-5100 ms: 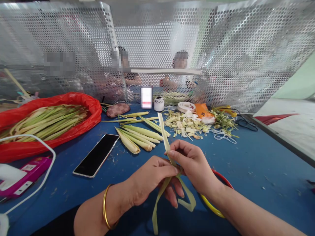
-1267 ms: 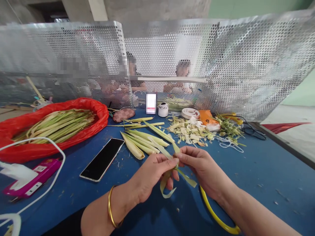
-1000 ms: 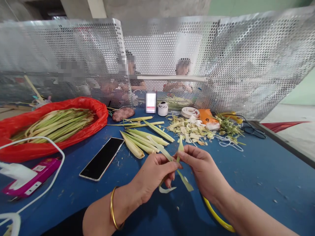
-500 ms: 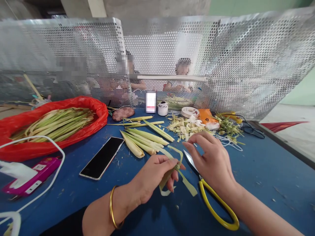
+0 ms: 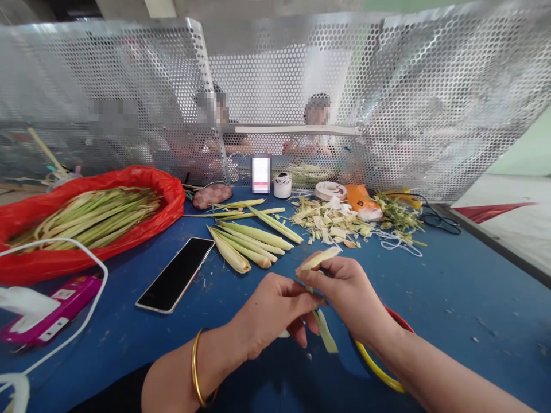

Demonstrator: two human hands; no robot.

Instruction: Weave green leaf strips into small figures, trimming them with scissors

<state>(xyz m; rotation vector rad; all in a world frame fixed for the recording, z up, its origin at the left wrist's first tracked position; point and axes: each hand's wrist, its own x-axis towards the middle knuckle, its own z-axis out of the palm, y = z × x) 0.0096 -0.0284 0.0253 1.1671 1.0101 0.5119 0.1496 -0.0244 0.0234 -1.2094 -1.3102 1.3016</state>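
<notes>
My left hand, with a gold bangle on its wrist, pinches a folded pale-green leaf strip whose wider end hangs below the fingers. Right against it, my right hand closes thumb and fingers on another end of the leaf strip, which sticks out above them. The fingers hide the middle of the strip. Under my right wrist lie scissors with yellow handles; their blades are hidden. Beyond my hands a fan of husk leaves rests on the blue table.
A red plastic bag full of long leaves stands left. Nearer are a phone and a purple power strip with a white cable. Leaf scraps, a tape roll and a white jar sit before a perforated metal screen; people sit behind it.
My right hand has moved left and down to my left hand and taken hold of the strip's upper end. It was apart from the strip before, and the scissor blades showed.
</notes>
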